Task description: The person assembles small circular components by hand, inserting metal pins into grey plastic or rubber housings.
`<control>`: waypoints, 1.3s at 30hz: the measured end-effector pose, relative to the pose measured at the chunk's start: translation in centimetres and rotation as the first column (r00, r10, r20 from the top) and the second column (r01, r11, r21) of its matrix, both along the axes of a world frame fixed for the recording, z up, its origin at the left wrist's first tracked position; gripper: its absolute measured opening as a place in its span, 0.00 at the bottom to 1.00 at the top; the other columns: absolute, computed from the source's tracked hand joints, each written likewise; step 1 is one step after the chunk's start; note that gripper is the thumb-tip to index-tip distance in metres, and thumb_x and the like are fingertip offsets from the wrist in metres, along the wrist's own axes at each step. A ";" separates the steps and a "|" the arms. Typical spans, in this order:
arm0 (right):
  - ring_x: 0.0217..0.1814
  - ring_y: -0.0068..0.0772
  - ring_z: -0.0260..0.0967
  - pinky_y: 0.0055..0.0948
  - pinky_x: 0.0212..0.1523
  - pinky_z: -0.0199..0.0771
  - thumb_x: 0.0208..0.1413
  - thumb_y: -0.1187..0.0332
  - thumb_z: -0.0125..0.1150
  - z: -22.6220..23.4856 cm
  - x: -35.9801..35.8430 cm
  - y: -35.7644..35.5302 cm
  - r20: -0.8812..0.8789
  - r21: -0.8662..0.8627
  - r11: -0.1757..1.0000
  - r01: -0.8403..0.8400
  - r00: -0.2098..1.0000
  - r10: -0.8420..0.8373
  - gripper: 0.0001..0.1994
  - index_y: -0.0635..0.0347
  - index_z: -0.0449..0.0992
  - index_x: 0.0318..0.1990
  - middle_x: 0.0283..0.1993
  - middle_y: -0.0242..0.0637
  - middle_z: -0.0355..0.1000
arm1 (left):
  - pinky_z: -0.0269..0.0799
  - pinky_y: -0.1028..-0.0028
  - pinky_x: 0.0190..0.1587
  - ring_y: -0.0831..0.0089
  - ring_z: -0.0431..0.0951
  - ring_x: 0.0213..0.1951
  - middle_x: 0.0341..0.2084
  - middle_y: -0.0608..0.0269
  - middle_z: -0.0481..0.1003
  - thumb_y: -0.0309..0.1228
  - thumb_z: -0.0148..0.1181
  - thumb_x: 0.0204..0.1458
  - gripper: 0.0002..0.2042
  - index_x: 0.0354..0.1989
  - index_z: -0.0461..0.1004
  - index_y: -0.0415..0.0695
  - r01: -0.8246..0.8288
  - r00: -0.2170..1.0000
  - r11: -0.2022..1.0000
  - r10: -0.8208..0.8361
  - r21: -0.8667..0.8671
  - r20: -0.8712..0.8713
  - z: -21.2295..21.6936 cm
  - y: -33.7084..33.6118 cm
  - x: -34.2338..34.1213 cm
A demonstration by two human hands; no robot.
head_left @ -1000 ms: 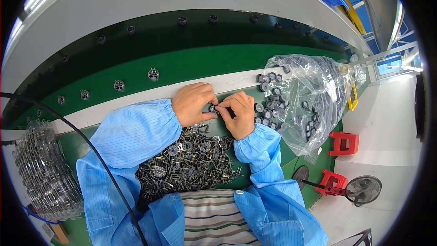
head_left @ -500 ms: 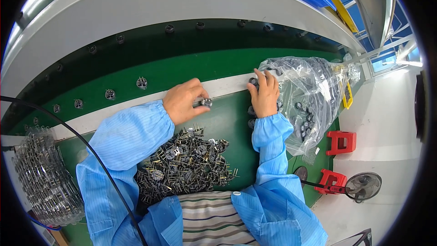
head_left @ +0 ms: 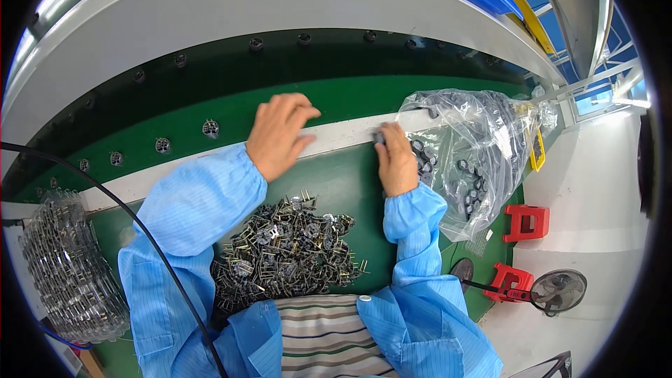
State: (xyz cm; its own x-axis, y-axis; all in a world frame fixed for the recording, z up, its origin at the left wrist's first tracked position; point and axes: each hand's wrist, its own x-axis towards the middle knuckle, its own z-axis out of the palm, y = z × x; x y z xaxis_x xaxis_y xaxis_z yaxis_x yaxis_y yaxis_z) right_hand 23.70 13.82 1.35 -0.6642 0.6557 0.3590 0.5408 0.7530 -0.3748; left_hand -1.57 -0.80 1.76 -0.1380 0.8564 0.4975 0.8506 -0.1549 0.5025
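Note:
Over the green conveyor belt [head_left: 350, 91] hovers my left hand [head_left: 278, 136], slightly blurred, with thumb and fingers apart and nothing visible between them. What lies under its palm is hidden. My right hand [head_left: 397, 161] pinches a small black round cap [head_left: 379, 138] by the belt's white edge strip [head_left: 343, 133], beside a clear plastic bag [head_left: 448, 140]. Loose black caps [head_left: 424, 157] lie next to its fingers, in and around the bag mouth. Nearer my body is a heap of small black parts with metal pins [head_left: 287, 255] on the green bench.
Several round pinned parts [head_left: 210, 128] stand spaced along the belt at left. A stack of clear plastic trays [head_left: 70, 273] sits at the far left, with a black cable [head_left: 105, 199] crossing in front. Red stools [head_left: 526, 222] and a fan [head_left: 558, 289] are at right.
My left hand has moved up over the belt; the round part it held no longer shows. My right hand has drawn slightly nearer with a cap. The belt parts have shifted a little left.

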 end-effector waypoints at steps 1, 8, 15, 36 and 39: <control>0.72 0.58 0.66 0.45 0.70 0.69 0.59 0.80 0.62 0.0 -0.7 -1.2 -0.019 0.022 0.998 -0.059 0.998 0.059 0.18 0.66 0.75 0.58 0.63 0.53 0.73 | 0.66 0.55 0.57 0.52 0.70 0.56 0.55 0.57 0.70 0.32 0.75 0.46 0.27 0.56 0.73 0.45 0.001 1.000 1.000 -0.001 -0.004 0.001 -0.2 -0.1 0.7; 0.74 0.55 0.64 0.43 0.68 0.72 0.51 0.83 0.66 0.4 -3.5 -6.9 -0.122 -0.148 0.925 -0.349 0.935 0.333 0.23 0.64 0.78 0.57 0.66 0.47 0.72 | 0.74 0.59 0.51 0.53 0.76 0.49 0.48 0.55 0.69 0.31 0.77 0.44 0.25 0.49 0.70 0.42 0.299 0.917 0.950 -0.260 -0.090 0.303 -1.4 -0.6 2.7; 0.69 0.50 0.70 0.41 0.63 0.73 0.48 0.83 0.67 0.8 -0.9 -4.7 0.004 0.100 0.974 -0.203 0.979 0.203 0.16 0.62 0.83 0.46 0.59 0.43 0.78 | 0.76 0.64 0.44 0.59 0.79 0.41 0.38 0.58 0.75 0.26 0.72 0.51 0.11 0.41 0.78 0.41 0.321 0.878 0.931 -0.226 -0.171 0.421 -1.1 -0.7 2.8; 0.39 0.45 0.74 0.39 0.42 0.75 0.50 0.76 0.72 2.7 -1.5 -7.1 -0.302 -0.523 0.739 -0.424 0.903 0.305 0.05 0.61 0.83 0.35 0.35 0.38 0.77 | 0.74 0.61 0.51 0.60 0.77 0.48 0.43 0.62 0.75 0.27 0.75 0.47 0.16 0.45 0.81 0.48 0.392 0.895 0.902 -0.330 -0.179 0.299 -1.4 -0.6 1.5; 0.39 0.43 0.73 0.39 0.40 0.73 0.48 0.75 0.74 1.9 -1.6 -6.4 -0.266 -0.271 0.920 -0.284 0.940 0.212 0.06 0.60 0.83 0.33 0.35 0.36 0.77 | 0.74 0.61 0.50 0.60 0.77 0.48 0.43 0.62 0.75 0.28 0.75 0.46 0.17 0.45 0.79 0.46 0.365 0.903 0.917 -0.307 -0.162 0.300 -1.0 -0.5 2.0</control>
